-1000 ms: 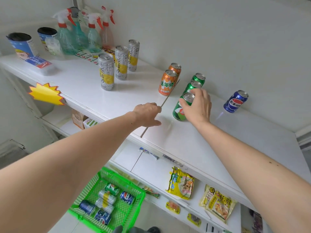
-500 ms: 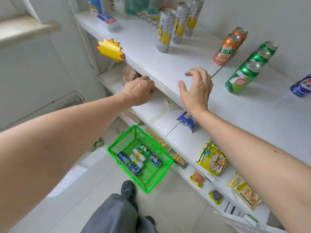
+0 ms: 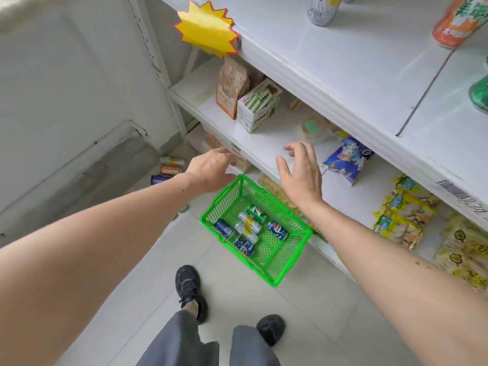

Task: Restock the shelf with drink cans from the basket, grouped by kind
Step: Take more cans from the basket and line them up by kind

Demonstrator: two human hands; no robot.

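Step in hand, as I read it: between placements, going for another can. Both hands empty above the green basket (image 3: 287,265), which sits on the floor below the shelves.

Basket holds six cans lying on their sides: green can (image 3: 256,214) at the far end, two silver-yellow cans (image 3: 247,226) in the middle, three blue cans, one at the left wall (image 3: 224,228), one right of centre (image 3: 277,230), one nearest the person (image 3: 244,245).

Top shelf (image 3: 369,75), above and right of the basket, shows the bottoms of a silver can (image 3: 320,13), an orange can (image 3: 460,25) and a green one (image 3: 479,95), cut off by the frame.

Next move likely needs a deep reach down into the basket and a pick of one kind.

Left hand (image 3: 211,167): above the basket's far-left corner, fingers loosely extended but blurred, gripping nothing. Right hand (image 3: 301,171): above the far rim, palm down, fingers spread and slightly curled, open, holding nothing. Both forearms stretched forward.
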